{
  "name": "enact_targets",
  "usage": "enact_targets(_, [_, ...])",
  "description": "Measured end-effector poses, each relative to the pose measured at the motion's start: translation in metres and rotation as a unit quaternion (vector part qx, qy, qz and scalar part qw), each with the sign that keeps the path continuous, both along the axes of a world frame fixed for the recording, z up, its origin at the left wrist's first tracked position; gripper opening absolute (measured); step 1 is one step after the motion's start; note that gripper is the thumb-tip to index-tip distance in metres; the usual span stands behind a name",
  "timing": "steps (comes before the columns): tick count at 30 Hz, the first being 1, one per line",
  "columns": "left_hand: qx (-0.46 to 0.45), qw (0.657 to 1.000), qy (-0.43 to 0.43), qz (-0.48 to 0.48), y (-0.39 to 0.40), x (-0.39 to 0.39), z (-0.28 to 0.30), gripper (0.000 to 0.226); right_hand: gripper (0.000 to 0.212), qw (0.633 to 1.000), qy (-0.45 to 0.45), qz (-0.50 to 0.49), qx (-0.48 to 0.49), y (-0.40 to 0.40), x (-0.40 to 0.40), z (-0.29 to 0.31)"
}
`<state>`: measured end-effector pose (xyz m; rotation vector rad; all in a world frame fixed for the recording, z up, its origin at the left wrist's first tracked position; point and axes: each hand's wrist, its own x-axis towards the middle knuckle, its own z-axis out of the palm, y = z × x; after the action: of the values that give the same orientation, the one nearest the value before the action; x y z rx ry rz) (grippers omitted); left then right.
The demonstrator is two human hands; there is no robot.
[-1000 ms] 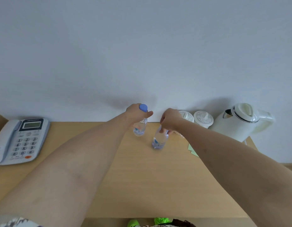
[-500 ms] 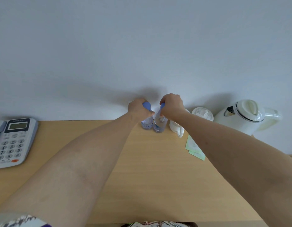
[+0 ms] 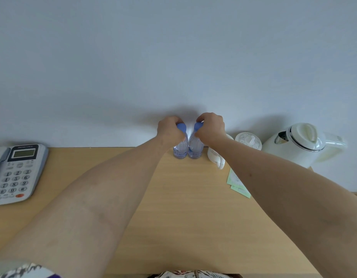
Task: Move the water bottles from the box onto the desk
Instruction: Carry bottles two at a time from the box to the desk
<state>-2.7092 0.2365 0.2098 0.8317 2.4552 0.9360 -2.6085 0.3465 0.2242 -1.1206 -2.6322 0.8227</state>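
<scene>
Both arms reach to the back of the desk [image 3: 185,207], near the wall. The left hand [image 3: 169,130] curls round the neck of the left bottle [image 3: 180,150], and the right hand [image 3: 210,128] grips the right bottle [image 3: 195,148] the same way, just under the blue caps. The bottles stand upright on the desk, touching side by side; holding them high probably keeps them steady while they are lined up. A kettle [image 3: 299,144] and a phone [image 3: 15,173] sit well apart. The box is out of view.
</scene>
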Motion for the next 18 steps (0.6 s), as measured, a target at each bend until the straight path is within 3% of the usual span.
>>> enact_targets(18, [0.036, 0.999, 0.007, 0.000, 0.0049, -0.0006, -0.0058, 0.035, 0.038, 1.000, 0.004, -0.020, -0.003, 0.0072, -0.0003, -0.0088])
